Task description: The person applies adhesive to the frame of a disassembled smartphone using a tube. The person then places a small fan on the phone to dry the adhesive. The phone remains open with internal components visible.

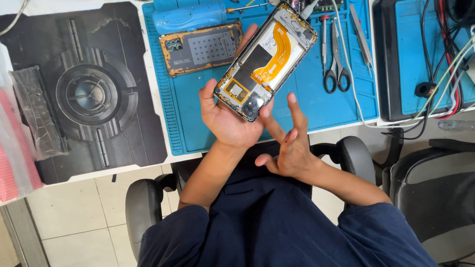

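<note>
**Q:** Now, starting nearest your body, what do your hands show?

**A:** Your right hand (289,148) hovers above your lap with its fingers spread and holding nothing; one raised fingertip reaches the lower corner of the opened phone (267,59). Just beyond, your left hand (230,116) is closed around that phone's lower end, thumb on the left edge and fingers behind its back.

**Q:** And how does the phone lie?

**A:** You hold it tilted, lower end toward you and upper end slanting away to the right, above the blue work mat (316,104). Its back is off, so you see a dark cell, an orange flex ribbon (274,49) running along the middle and the camera cluster at the near corner.

**Q:** What lies past it on the bench (158,99)?

**A:** To the left of the phone, its removed back cover (200,48) rests inner face up on the mat, with a blue cylinder-shaped tool (188,17) just behind it. To the right lie scissors (336,69), a red-tipped screwdriver (324,34) and tweezers (361,37), side by side. Farther left a dark patterned mat (84,94) covers the bench, and at far right a black tray (396,64) holds tangled cables.
</note>
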